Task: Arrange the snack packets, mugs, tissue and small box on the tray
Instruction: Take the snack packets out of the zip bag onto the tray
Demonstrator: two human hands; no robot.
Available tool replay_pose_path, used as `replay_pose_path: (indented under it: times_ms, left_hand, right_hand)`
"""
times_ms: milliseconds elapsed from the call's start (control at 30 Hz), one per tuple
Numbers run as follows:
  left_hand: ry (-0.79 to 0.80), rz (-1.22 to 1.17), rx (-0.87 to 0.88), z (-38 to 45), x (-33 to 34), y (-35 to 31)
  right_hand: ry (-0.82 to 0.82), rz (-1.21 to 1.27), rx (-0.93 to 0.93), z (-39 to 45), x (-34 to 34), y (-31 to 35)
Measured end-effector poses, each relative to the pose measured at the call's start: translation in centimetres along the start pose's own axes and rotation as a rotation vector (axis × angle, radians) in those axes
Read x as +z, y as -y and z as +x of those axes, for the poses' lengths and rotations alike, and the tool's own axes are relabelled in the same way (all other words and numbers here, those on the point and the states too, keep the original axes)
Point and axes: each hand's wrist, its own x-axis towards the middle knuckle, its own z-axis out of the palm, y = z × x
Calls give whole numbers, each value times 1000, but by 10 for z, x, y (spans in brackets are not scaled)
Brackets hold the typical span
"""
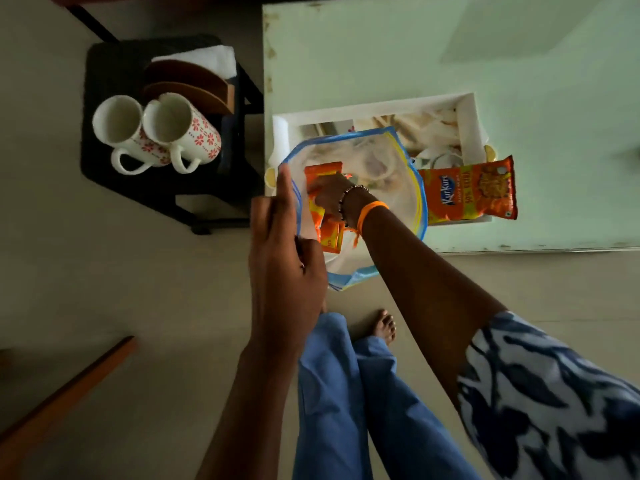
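Orange snack packet on tray rim, printed "Kurkure" and "50% EXTRA", smaller print was unreadable

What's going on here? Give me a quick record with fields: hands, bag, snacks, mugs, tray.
left hand: grips the rim of the plastic bag, holding it open
right hand: reaches inside the bag, on the small orange packets
large snack packet: lies at the near right edge of the white tray
mugs: two, side by side on the black stool, not on the tray
tissue holder: behind the mugs
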Motion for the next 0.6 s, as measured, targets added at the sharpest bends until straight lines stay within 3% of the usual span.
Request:
replay_pose_path:
  times_ms: [67, 167, 300, 600]
  left_hand:
    - [18, -13, 8, -1, 2, 1]
    - [106, 19, 37, 2, 7, -1]
    - [215, 35, 59, 12, 22, -10]
    - [365, 68, -14, 30, 91, -40]
  right_hand:
    - [-21, 2, 52, -5, 7, 4]
    - [-146, -126, -20, -4, 8, -1]
    - [-319, 120, -14, -32, -19, -24]
    - [-809, 659, -236, -104, -95, -102]
